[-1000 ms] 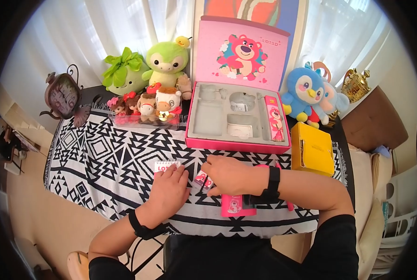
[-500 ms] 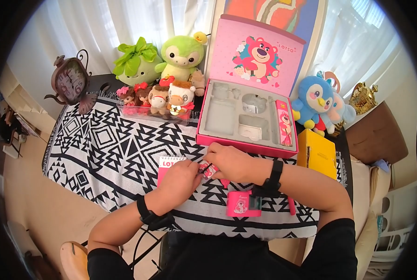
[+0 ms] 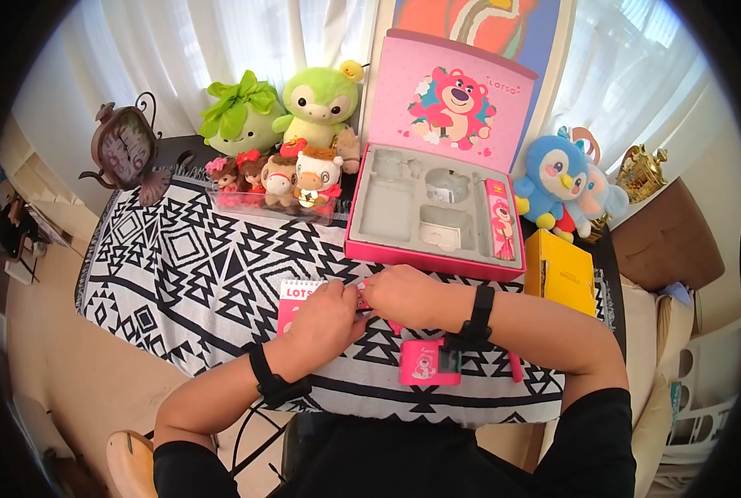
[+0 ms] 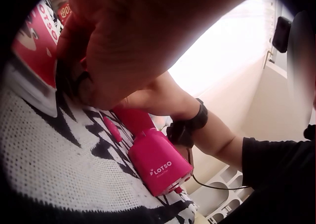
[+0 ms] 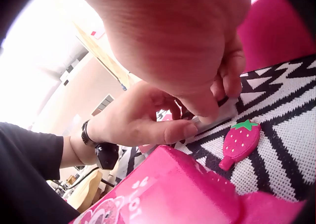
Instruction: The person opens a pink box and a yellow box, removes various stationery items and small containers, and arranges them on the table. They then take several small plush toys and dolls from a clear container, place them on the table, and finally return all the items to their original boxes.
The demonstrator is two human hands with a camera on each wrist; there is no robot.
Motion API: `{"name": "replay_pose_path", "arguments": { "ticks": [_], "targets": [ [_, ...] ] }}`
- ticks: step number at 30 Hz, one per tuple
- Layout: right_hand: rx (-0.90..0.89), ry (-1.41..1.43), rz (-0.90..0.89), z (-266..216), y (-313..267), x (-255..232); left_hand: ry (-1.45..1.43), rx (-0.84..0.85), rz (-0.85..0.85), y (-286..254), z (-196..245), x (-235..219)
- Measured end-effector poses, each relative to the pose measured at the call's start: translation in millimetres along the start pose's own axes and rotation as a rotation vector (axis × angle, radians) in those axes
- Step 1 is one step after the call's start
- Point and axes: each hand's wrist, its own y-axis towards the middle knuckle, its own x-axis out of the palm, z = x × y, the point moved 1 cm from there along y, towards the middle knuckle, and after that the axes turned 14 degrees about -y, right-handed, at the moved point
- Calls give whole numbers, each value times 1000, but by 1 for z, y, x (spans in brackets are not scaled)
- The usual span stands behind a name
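Both hands meet over the patterned cloth at a small clear-wrapped packet (image 5: 219, 116) with a pink print, mostly covered by the fingers. My left hand (image 3: 325, 319) pinches its near side, the thumb along its edge in the right wrist view. From the other side my right hand (image 3: 404, 299) grips it with curled fingers. Beside the left hand lies a spiral-topped LOTSO notepad (image 3: 289, 292). A pink strawberry-shaped piece (image 5: 242, 141) lies below the right hand. Closer to the table's front edge stands a pink LOTSO case (image 3: 427, 363) with a dark window.
Behind the hands, an open pink gift box (image 3: 437, 257) holds a grey moulded tray. Plush toys (image 3: 316, 104) and small dolls stand at the back left, a clock (image 3: 126, 149) beyond them. A blue plush (image 3: 557, 178) and a yellow box (image 3: 561, 270) stand at right.
My left hand has moved off the notepad to the right and taken hold of the packet in my right hand. The packet has turned and is now more covered by the fingers.
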Motion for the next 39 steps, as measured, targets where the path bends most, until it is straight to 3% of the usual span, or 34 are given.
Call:
{"name": "replay_pose_path", "arguments": {
  "ticks": [1, 5, 7, 16, 20, 22, 26, 28, 34, 39],
  "targets": [
    [17, -32, -62, -2, 1, -1, 9, 11, 10, 0, -1, 1],
    [4, 30, -9, 1, -4, 7, 27, 25, 30, -3, 2, 3],
    [-100, 53, 57, 5, -5, 8, 27, 26, 15, -2, 1, 2],
    [-270, 221, 84, 14, -3, 4, 14, 48, 1, -2, -3, 1],
    [-291, 248, 91, 20, -11, -5, 24, 61, 2, -3, -4, 1],
    [-184, 331, -69, 24, -10, 2, 45, 93, -24, -4, -4, 0],
    [-165, 390, -60, 25, -9, 4, 67, 155, -36, -6, -4, -3],
    [-254, 237, -7, 25, -10, 4, 85, 174, -84, -7, -7, -6],
    [-334, 311, -31, 24, -16, -3, 237, 279, -18, -13, -8, -1],
    [-287, 266, -45, 26, -14, 9, 132, 278, -58, -8, -5, -9]
  ]
}}
